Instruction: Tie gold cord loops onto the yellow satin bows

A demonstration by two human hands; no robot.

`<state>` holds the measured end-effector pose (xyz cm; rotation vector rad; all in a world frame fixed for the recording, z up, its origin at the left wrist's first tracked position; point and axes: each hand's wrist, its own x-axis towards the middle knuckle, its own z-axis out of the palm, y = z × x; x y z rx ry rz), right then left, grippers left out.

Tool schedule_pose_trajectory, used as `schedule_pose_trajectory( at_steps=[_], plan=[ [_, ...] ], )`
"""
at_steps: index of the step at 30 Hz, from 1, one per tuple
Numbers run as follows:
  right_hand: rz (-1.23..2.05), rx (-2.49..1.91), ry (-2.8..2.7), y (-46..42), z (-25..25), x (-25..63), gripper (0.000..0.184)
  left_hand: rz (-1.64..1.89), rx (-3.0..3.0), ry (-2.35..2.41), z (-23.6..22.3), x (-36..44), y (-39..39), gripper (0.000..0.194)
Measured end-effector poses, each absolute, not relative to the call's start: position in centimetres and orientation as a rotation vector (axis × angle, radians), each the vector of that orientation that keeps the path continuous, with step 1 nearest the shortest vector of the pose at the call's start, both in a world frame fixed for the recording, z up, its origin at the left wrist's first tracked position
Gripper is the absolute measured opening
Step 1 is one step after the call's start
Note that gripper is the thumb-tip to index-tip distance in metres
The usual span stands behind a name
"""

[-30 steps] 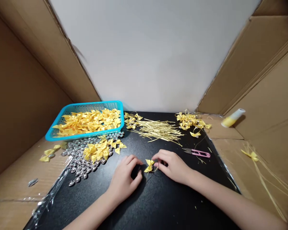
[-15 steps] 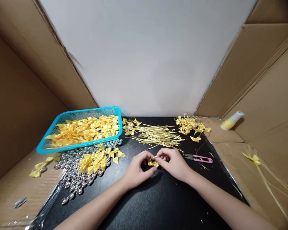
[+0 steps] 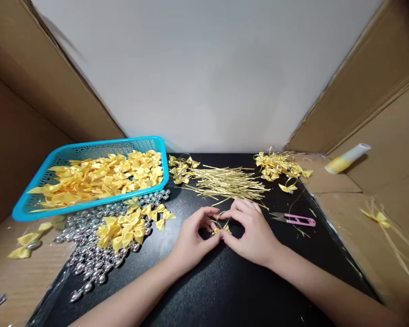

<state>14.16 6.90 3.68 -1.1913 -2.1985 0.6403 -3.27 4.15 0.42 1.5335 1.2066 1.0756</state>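
Note:
Between my fingertips, low above the black table, is a small yellow ribbon bow with a thin gold tie bent into a loop over it. My left hand pinches the bow from the left, its thumb pointing inward. From the right, my right hand is closed with thumb and forefinger on the gold tie and the bow's edge. The two thumb tips meet or nearly meet. Fingers cover part of the bow. Just beyond the hands lies a pile of loose gold ties.
At left stands a turquoise basket of yellow bows. Silver beads and loose bows lie before it. Tied bows are heaped at back right, near pink thread snips. A yellow-white tube sits on cardboard.
The gold tie now shows as an open loop above the bow, and my right fingers have spread and shifted around it. The whole view has moved slightly closer to the table.

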Motion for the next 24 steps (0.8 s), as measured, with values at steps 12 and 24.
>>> schedule_pose_trajectory(
  at_steps=[12,24],
  plan=[
    [1.278,-1.054,-2.159,8.4,4.1,14.7,0.017,1.129,1.527,1.172,0.0,-3.5,4.2,0.031],
    [1.026,-1.018,-2.224,8.0,2.8,14.5,0.005,1.166,1.456,1.147,0.2,-3.5,4.1,0.031]
  ],
)
